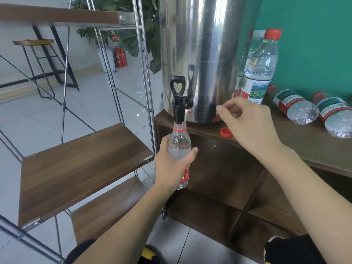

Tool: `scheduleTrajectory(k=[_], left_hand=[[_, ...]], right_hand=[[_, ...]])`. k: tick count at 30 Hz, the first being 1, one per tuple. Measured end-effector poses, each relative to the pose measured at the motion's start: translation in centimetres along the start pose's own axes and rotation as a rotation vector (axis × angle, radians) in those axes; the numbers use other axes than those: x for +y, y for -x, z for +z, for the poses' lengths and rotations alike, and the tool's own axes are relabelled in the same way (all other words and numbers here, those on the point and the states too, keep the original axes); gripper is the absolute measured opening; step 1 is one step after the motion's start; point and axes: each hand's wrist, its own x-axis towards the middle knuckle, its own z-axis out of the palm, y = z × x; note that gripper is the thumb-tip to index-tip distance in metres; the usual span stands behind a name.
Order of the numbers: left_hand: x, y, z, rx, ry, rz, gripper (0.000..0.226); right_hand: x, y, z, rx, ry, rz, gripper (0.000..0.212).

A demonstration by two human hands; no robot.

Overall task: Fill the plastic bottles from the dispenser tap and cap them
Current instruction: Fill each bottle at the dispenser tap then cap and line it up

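Observation:
My left hand [172, 164] grips an uncapped clear plastic bottle [179, 143] upright, its mouth right under the black tap [178, 100] of the steel dispenser [202, 54]. Water stands up to the bottle's shoulder. The tap's handle points straight up. My right hand [245, 122] hovers to the right of the tap with curled, empty fingers, just above a loose red cap [225, 132] lying on the wooden cabinet top [297, 134].
A capped, filled bottle [261, 67] stands right of the dispenser; two capped bottles [294, 106] [335, 116] lie on their sides by the green wall. A metal-framed wooden shelf [80, 161] stands to the left. Open cabinet compartments lie below.

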Motion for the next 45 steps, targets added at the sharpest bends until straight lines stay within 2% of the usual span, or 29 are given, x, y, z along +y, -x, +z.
scheduleTrajectory(k=[5,7,11,14,18,24,28,31,34,40,45], left_hand=[[-0.4,0.3,0.1,0.006,-0.001,-0.009,0.068],[-0.5,0.5,0.1,0.006,-0.004,-0.01,0.069],[-0.3,1.1,0.1,0.002,-0.018,-0.007,0.079],[-0.2,1.5,0.1,-0.001,-0.012,0.016,0.074],[0.1,2.2,0.2,-0.005,-0.006,0.053,0.066],[0.2,3.4,0.3,-0.096,0.022,0.108,0.058],[0.6,4.1,0.7,-0.136,0.002,0.171,0.056],[0.6,4.5,0.8,-0.177,-0.003,0.188,0.056],[0.4,4.6,0.8,-0.231,-0.05,0.226,0.059],[-0.1,4.7,1.0,-0.323,-0.082,0.27,0.058],[-0.3,4.3,1.1,-0.373,-0.095,0.263,0.061]], right_hand=[[2.8,1.6,1.2,-0.128,0.184,0.134,0.062],[3.2,2.1,1.8,-0.151,0.233,0.138,0.067],[3.8,2.0,2.0,-0.146,0.152,0.095,0.047],[4.0,2.1,1.7,-0.174,0.066,0.03,0.038],[2.9,2.8,0.9,-0.227,-0.087,-0.096,0.037],[1.4,3.5,-0.4,-0.403,-0.433,-0.163,0.048],[1.1,3.5,-1.5,-0.429,-0.513,-0.165,0.049],[1.2,3.4,-2.0,-0.474,-0.577,-0.131,0.042],[1.5,3.4,-2.4,-0.534,-0.511,-0.149,0.032],[1.5,3.2,-3.1,-0.611,-0.312,-0.158,0.025],[1.4,3.1,-2.3,-0.597,-0.027,-0.147,0.052]])
